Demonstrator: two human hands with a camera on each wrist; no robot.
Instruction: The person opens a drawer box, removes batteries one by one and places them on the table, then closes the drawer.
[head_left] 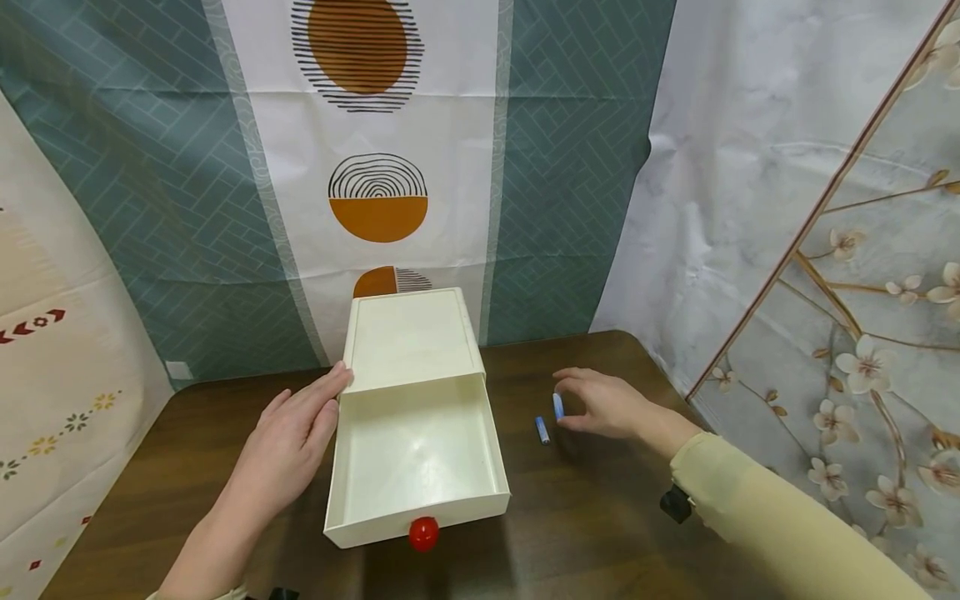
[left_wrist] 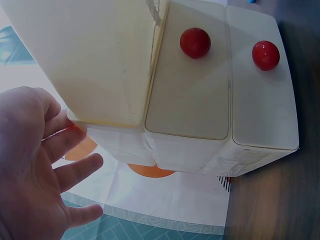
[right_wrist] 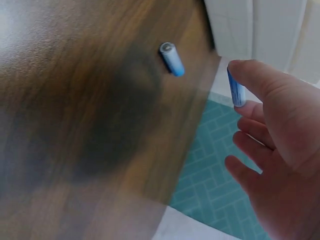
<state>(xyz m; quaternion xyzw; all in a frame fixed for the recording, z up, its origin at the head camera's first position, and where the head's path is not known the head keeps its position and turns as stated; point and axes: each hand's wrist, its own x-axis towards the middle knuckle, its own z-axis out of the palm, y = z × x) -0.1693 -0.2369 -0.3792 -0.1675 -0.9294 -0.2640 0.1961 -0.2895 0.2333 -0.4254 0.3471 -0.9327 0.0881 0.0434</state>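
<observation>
A small white drawer cabinet (head_left: 415, 337) stands on the table with its top drawer (head_left: 420, 454) pulled out and nothing inside it. The drawer's red knob (head_left: 423, 534) faces me. My left hand (head_left: 288, 446) rests its fingertips against the cabinet's left side, fingers extended; the left wrist view shows the left hand (left_wrist: 45, 165) beside the pulled-out drawer. To the right, my right hand (head_left: 603, 404) pinches a blue-and-white battery (right_wrist: 236, 90) between thumb and index finger, above the table. Another similar battery (head_left: 542, 430) lies on the table between that hand and the cabinet.
Below the pulled-out drawer, two closed drawers with red knobs (left_wrist: 195, 43) show in the left wrist view. The dark wooden table (head_left: 600, 517) meets a patterned curtain (head_left: 570, 208) behind it. A floral cloth (head_left: 862, 375) hangs on the right.
</observation>
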